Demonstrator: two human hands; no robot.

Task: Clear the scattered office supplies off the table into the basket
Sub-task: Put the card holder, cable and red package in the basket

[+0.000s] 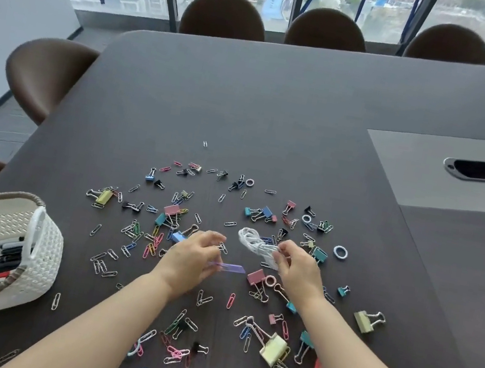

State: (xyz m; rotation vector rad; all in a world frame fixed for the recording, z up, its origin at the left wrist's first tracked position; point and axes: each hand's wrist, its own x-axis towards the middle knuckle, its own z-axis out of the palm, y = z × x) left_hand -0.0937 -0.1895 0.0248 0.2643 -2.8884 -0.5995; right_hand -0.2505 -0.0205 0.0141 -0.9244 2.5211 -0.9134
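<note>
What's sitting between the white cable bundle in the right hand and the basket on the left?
The left hand, holding a purple strip, and scattered paper clips lie between the white cable bundle and the basket. Nothing tall; lifted over, the path looks open.

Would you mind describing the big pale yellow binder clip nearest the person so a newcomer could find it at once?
Start from the dark table and follow the person's right forearm back from the right hand toward the near edge. Just left of that forearm lies the pale yellow binder clip, among paper clips. It is the largest clip there, with long silver wire handles pointing up-left.
</note>
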